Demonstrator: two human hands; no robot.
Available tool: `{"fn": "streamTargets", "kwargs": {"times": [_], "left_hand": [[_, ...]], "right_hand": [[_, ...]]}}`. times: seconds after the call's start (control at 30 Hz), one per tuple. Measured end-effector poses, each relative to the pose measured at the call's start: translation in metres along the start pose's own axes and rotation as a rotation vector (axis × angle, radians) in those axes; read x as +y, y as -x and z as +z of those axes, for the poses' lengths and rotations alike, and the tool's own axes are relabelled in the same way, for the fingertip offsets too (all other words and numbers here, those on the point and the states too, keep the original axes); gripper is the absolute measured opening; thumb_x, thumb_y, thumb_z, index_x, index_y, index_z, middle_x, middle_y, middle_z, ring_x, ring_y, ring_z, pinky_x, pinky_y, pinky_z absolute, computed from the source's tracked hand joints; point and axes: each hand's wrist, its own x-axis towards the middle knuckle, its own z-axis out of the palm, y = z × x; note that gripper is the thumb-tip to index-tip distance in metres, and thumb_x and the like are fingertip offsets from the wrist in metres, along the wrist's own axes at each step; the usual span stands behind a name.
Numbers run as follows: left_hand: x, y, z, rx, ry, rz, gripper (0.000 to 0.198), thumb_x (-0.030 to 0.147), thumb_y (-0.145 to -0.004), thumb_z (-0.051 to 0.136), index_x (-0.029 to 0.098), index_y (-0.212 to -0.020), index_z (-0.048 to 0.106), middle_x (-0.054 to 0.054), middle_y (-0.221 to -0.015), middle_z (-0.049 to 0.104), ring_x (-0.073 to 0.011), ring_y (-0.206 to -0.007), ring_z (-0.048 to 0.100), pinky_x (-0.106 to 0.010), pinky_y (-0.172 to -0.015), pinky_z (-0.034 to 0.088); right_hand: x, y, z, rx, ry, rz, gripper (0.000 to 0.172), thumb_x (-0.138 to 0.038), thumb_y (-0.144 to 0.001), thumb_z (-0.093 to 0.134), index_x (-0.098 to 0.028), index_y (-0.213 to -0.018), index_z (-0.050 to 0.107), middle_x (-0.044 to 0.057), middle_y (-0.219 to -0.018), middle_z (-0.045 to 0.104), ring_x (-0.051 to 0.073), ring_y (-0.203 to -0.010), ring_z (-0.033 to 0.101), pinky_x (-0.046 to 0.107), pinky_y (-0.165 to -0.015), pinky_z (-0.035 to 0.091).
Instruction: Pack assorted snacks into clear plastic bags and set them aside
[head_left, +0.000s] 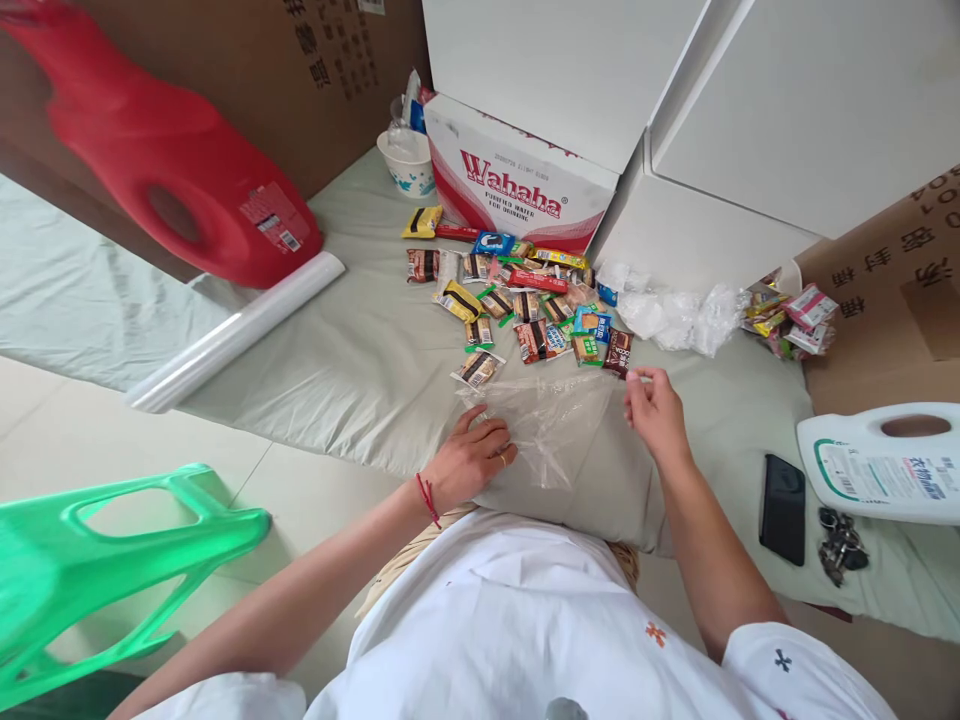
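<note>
A clear plastic bag (551, 430) lies flat on the green cloth (337, 370) in front of me. My left hand (476, 460) rests on the bag's left part, fingers spread and slightly bent. At the bag's right edge is my right hand (652, 405), its fingers pinched together by a brown cocoa packet (619, 350); what they hold, if anything, is too small to make out. Beyond the bag lies a loose heap of small wrapped snacks (529, 305). One light packet (478, 368) sits nearest my left hand.
A Wahaha box (517, 185) and paper cup (407, 165) stand behind. Left are a red jug (180, 170), plastic roll (240, 330) and green stool (150, 540). Right are crumpled bags (682, 310), more snacks (806, 315), a phone (782, 510), keys (841, 545) and white bottle (885, 465).
</note>
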Motion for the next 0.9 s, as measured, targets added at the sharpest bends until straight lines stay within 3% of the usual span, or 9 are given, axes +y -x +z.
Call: {"fn": "streamTargets", "kwargs": {"times": [0.07, 0.2, 0.3, 0.43, 0.53, 0.67, 0.77, 0.9], "left_hand": [[0.002, -0.002, 0.001, 0.019, 0.013, -0.019, 0.025, 0.015, -0.097, 0.053, 0.028, -0.104, 0.074, -0.006, -0.105, 0.075, -0.0217, -0.112, 0.067, -0.062, -0.122, 0.029], [0.008, -0.007, 0.002, 0.034, -0.005, -0.006, 0.025, 0.014, -0.097, 0.054, 0.027, -0.103, 0.074, -0.005, -0.103, 0.075, -0.0212, -0.112, 0.068, -0.065, -0.124, 0.024], [0.013, -0.010, 0.004, 0.029, 0.010, 0.031, 0.023, 0.014, -0.098, 0.054, 0.027, -0.102, 0.073, -0.005, -0.103, 0.076, -0.0214, -0.116, 0.067, -0.065, -0.124, 0.024], [0.010, -0.010, 0.004, 0.012, 0.048, 0.043, 0.024, 0.016, -0.099, 0.052, 0.027, -0.102, 0.073, -0.004, -0.105, 0.076, -0.0211, -0.119, 0.067, -0.063, -0.125, 0.026], [-0.002, -0.002, -0.003, 0.005, 0.004, 0.030, 0.025, 0.017, -0.098, 0.052, 0.027, -0.102, 0.075, -0.006, -0.106, 0.075, -0.0221, -0.121, 0.065, -0.060, -0.123, 0.031], [-0.024, 0.009, -0.017, 0.006, -0.079, 0.061, 0.025, 0.017, -0.096, 0.055, 0.027, -0.104, 0.076, -0.009, -0.112, 0.075, -0.0233, -0.125, 0.063, -0.057, -0.119, 0.038], [-0.034, 0.012, -0.028, 0.001, -0.114, 0.118, 0.024, 0.014, -0.096, 0.055, 0.026, -0.104, 0.075, -0.007, -0.117, 0.075, -0.0229, -0.131, 0.060, -0.055, -0.121, 0.034], [-0.039, 0.013, -0.036, -0.046, -0.106, 0.169, 0.023, 0.012, -0.096, 0.054, 0.025, -0.102, 0.073, -0.003, -0.107, 0.078, -0.0206, -0.127, 0.062, -0.053, -0.124, 0.029]], "right_hand": [[-0.002, 0.030, -0.008, 0.009, 0.078, -0.041, 0.053, -0.072, -0.090, 0.057, -0.026, -0.117, 0.058, -0.001, -0.069, 0.065, 0.016, -0.049, 0.057, 0.029, -0.053, 0.047], [-0.002, 0.067, 0.004, -0.144, 0.012, 0.125, 0.071, -0.074, -0.093, 0.048, -0.026, -0.144, 0.043, -0.001, -0.074, 0.071, 0.016, -0.044, 0.054, 0.030, -0.048, 0.044], [0.000, 0.066, 0.031, -0.237, -0.007, 0.133, 0.082, -0.068, -0.090, 0.057, -0.022, -0.154, 0.033, 0.001, -0.076, 0.072, 0.018, -0.050, 0.058, 0.033, -0.056, 0.047], [0.004, 0.047, 0.049, -0.266, -0.050, 0.080, 0.077, -0.051, -0.080, 0.072, -0.020, -0.145, 0.043, -0.003, -0.070, 0.065, 0.020, -0.068, 0.063, 0.031, -0.064, 0.047], [0.007, 0.035, 0.034, -0.332, -0.179, 0.129, 0.066, -0.047, -0.076, 0.073, -0.023, -0.133, 0.051, -0.005, -0.073, 0.061, 0.017, -0.069, 0.062, 0.026, -0.056, 0.041], [0.014, 0.026, -0.006, -0.393, -0.197, 0.192, 0.065, -0.052, -0.072, 0.078, -0.022, -0.125, 0.056, -0.004, -0.072, 0.060, 0.014, -0.061, 0.053, 0.023, -0.049, 0.031], [0.022, 0.025, -0.028, -0.415, -0.132, 0.213, 0.067, -0.056, -0.072, 0.079, -0.021, -0.126, 0.059, -0.002, -0.074, 0.064, 0.012, -0.057, 0.048, 0.023, -0.050, 0.032], [0.041, 0.030, -0.036, -0.440, -0.057, 0.184, 0.067, -0.058, -0.077, 0.074, -0.020, -0.130, 0.058, 0.000, -0.077, 0.067, 0.011, -0.055, 0.046, 0.025, -0.052, 0.035]]}}
